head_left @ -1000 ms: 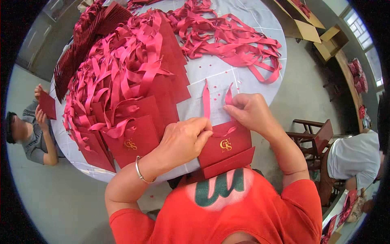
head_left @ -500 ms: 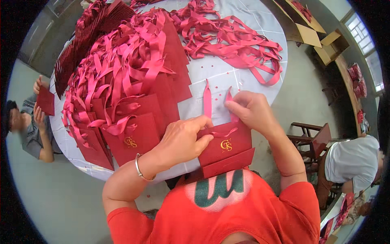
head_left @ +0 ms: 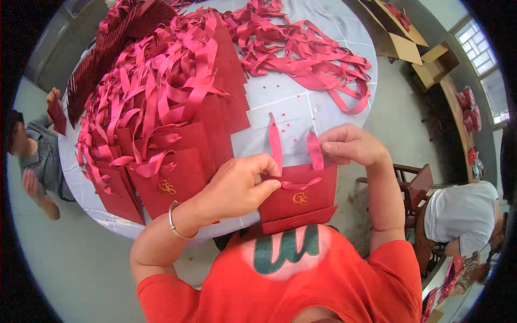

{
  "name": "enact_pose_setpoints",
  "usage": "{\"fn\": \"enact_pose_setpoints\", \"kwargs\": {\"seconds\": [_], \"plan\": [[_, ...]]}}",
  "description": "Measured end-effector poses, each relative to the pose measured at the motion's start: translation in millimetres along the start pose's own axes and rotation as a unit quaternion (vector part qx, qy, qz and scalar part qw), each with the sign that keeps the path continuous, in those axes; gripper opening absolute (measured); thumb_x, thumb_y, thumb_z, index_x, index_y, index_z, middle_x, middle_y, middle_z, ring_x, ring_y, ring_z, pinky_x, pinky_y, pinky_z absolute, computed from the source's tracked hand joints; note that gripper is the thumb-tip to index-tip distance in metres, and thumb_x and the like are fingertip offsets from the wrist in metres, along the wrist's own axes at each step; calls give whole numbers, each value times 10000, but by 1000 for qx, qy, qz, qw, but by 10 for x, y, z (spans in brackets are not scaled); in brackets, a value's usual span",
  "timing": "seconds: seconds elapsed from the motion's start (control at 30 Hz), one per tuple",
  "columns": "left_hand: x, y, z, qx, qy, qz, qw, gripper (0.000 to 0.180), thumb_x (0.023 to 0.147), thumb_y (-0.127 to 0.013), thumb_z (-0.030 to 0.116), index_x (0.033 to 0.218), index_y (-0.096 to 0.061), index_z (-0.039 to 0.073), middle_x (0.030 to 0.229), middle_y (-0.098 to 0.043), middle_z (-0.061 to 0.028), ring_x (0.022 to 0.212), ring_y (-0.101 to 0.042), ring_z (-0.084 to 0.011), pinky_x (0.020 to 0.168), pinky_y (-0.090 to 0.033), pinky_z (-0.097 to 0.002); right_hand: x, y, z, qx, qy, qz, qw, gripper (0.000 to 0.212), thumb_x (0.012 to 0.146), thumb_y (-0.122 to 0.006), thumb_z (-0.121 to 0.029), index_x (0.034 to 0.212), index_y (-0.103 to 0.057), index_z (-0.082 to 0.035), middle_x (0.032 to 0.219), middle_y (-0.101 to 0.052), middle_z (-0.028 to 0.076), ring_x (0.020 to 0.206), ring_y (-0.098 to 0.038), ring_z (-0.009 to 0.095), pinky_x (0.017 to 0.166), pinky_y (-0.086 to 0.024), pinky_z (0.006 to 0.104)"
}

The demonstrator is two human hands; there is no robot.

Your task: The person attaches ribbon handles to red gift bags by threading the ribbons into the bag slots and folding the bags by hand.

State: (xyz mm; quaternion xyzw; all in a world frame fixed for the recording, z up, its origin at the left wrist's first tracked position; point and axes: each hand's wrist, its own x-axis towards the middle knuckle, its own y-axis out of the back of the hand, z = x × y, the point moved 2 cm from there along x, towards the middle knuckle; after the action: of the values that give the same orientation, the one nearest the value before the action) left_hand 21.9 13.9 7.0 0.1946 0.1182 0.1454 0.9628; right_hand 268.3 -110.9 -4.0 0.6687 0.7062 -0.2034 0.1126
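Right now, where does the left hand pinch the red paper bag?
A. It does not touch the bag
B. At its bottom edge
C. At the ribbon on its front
C: the left hand pinches the ribbon on the front of the red paper bag.

Two hands [head_left: 237, 185], one round table [head_left: 323, 102], perhaps dozens of red bags [head_left: 167, 183]

The person wears a short-sleeved red T-shirt [head_left: 301, 280] with a dark green print on the chest, and a thin silver bangle [head_left: 173, 223] on the left wrist.
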Motion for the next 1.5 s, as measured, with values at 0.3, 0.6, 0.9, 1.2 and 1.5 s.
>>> {"fn": "enact_pose_setpoints", "kwargs": {"seconds": [0.3, 0.6, 0.9, 1.2, 1.5], "plan": [[31, -32, -69, -53, -10, -1, 999, 93, 874, -677, 53, 898, -592, 24, 687, -526, 49, 583, -428, -3, 495, -345, -212, 69, -143, 18, 89, 61, -102, 989, 303, 779, -795, -128, 1034, -689, -2, 835, -669, -8, 740, -597, 45, 729, -466, 206], [7, -45, 7, 38, -37, 13, 999, 175, 818, -741, 128, 961, -672, 54, 547, -522, 37, 491, -403, 2, 451, -322, -240, 97, -203, 108, 58, 40, 78, 995, 186, 791, -783, -112, 838, -612, -55, 707, -665, 14, 577, -604, 73, 476, -404, 202], [15, -38, 10, 73, -30, 45, 996, 220, 806, -744, 188, 979, -694, 62, 474, -476, -25, 434, -446, -42, 451, -348, -267, 104, -329, 130, 22, 87, 288, 954, 179, 787, -731, -41, 828, -557, -49, 708, -638, 43, 542, -600, 108, 448, -410, 227], [12, -89, -42, 94, -77, 77, 990, 258, 797, -756, 197, 1013, -707, 64, 589, -604, -86, 498, -561, -107, 505, -437, -301, 262, -287, 105, -97, 98, 245, 960, 112, 853, -685, -107, 844, -621, -14, 685, -624, 18, 528, -551, 84, 469, -408, 241], [10, -107, -73, 116, -89, 82, 986, 279, 812, -722, 243, 1028, -708, 65, 884, -700, -175, 800, -681, -345, 685, -531, -434, 501, -287, -198, -213, 51, 262, 940, 258, 859, -721, -215, 788, -669, 27, 608, -597, 18, 493, -531, 70, 435, -412, 264]]}}
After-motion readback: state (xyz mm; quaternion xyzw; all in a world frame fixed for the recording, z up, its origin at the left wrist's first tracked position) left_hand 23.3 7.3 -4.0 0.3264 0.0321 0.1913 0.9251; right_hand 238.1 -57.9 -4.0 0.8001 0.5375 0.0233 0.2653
